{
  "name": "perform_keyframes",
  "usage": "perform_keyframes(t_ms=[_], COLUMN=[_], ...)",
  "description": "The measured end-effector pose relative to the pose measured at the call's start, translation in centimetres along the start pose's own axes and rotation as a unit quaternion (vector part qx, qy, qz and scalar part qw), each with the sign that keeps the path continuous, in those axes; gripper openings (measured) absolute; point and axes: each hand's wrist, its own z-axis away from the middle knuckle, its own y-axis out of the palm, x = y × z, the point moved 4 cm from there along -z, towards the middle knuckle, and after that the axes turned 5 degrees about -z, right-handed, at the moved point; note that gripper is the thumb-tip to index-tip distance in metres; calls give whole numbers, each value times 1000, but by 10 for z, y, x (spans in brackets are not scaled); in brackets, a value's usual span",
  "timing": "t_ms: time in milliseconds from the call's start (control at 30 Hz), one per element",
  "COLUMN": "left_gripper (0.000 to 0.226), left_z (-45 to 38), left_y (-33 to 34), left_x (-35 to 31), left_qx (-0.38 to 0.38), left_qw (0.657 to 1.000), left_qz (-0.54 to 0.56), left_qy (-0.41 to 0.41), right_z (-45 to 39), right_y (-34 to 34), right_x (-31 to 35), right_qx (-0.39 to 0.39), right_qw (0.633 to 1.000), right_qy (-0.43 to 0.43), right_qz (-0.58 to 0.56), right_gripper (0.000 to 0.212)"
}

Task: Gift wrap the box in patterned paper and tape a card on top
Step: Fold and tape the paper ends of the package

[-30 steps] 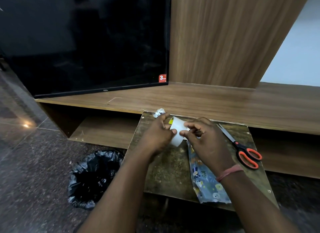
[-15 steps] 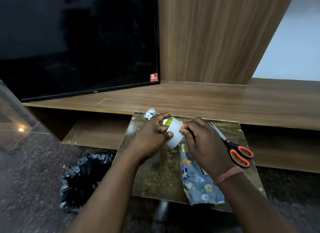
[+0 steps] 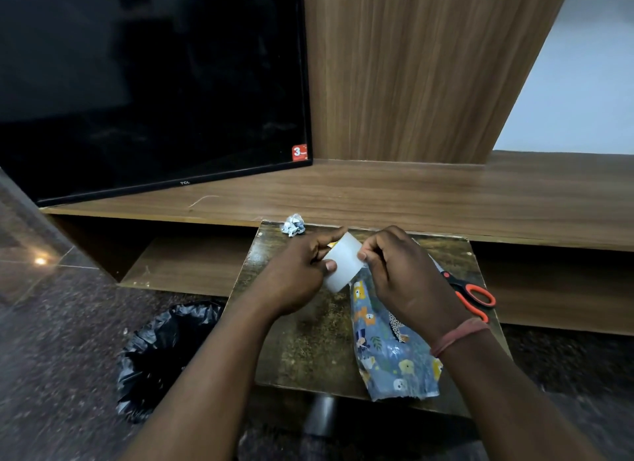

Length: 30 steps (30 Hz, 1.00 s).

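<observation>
Box: wrapped in patterned paper, lying on the small table, under the right wrist
Tape roll: left hand grips it steady
Right hand: fingertips pinch at the tape's edge, likely to peel a strip
Scissors: near, right

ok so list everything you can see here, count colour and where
tape roll: 1, white, held above the small table
wrapped box: 1, blue animal-print paper, on the small table, right side
scissors: 1, orange handles, table's right edge
crumpled paper: 1, silvery blue, table's far corner
small table: 1, worn brown
television: 1, black, on the wooden unit
wooden unit: 1, brown, behind the table
bin bag: 1, black, floor left
left hand: grips the roll
right hand: pinches at the roll's edge
</observation>
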Motion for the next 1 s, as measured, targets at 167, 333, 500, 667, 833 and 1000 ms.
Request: perform_keyframes(t_ms=[167,333,500,667,833,1000], left_gripper=[58,56,49,48,48,52], left_z=[4,5,7,7,4,2], left_y=[-3,-4,-3,-3,-1,2], left_x=[-7,-7,-12,-15,-12,-10], left_qx=[10,8,1,-7,-10,-2], left_qw=[1000,1000,997,995,996,999], left_qz=[9,9,71,92,80,45], left_qy=[20,21,23,25,24,30], right_z=[-2,-2,-1,-4,-5,-5], right_y=[-7,-9,-18,-15,-6,-10], right_x=[-6,-11,-1,-1,6,7], right_qx=[-5,37,21,-43,-64,-91], right_qw=[999,986,975,991,996,988], right_qy=[34,104,78,52,20,32], right_qz=[-28,-129,-208,-112,-60,-117], right_gripper=[11,15,13,22,34,16])
